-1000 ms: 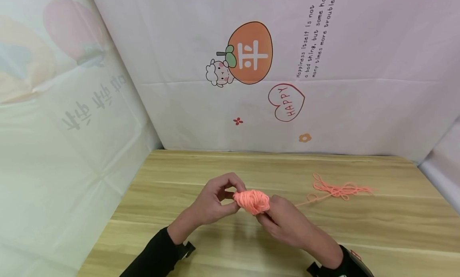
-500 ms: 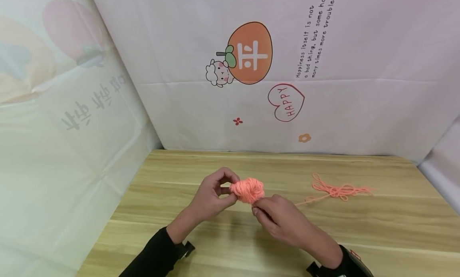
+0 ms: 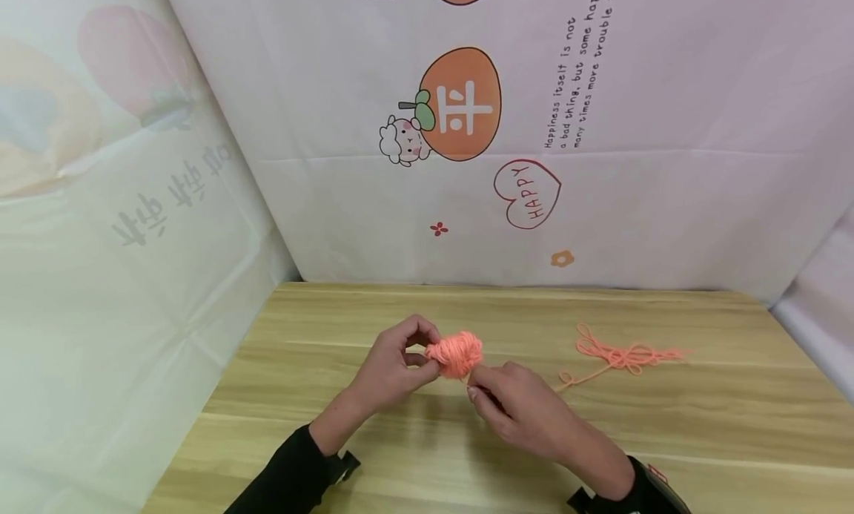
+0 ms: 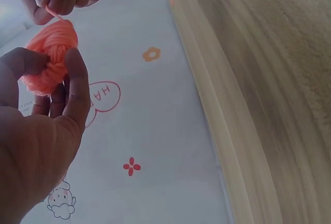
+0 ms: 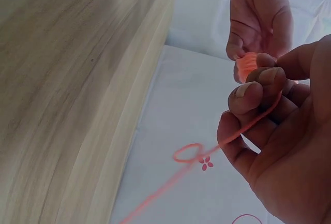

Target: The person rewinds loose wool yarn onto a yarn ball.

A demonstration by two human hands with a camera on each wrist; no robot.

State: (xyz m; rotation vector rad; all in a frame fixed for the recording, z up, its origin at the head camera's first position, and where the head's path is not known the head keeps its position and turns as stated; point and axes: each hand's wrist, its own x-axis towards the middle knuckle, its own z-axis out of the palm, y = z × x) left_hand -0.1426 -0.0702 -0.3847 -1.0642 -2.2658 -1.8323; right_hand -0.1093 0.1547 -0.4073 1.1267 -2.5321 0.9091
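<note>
A small ball of coral-pink yarn (image 3: 459, 354) is held up over the table, its strands wound in several directions. My left hand (image 3: 390, 366) grips its left end between thumb and fingers; the left wrist view shows the ball (image 4: 54, 45) pinched there. Just right of the ball, my right hand (image 3: 523, 406) pinches the yarn strand, which runs taut from the ball in the left wrist view. In the right wrist view the strand (image 5: 248, 125) crosses the curled fingers and trails away with a small loop in it.
A loose tangle of the same yarn (image 3: 627, 357) lies on the wooden table (image 3: 320, 314) at the right, joined to the strand. Behind stands a white printed cloth (image 3: 333, 217), and another cloth (image 3: 133, 314) hangs along the left side.
The ball has moved slightly up and left with my left hand and turned. My right fingers, earlier against the ball, are now a little apart from it. The trailing strand has shifted.
</note>
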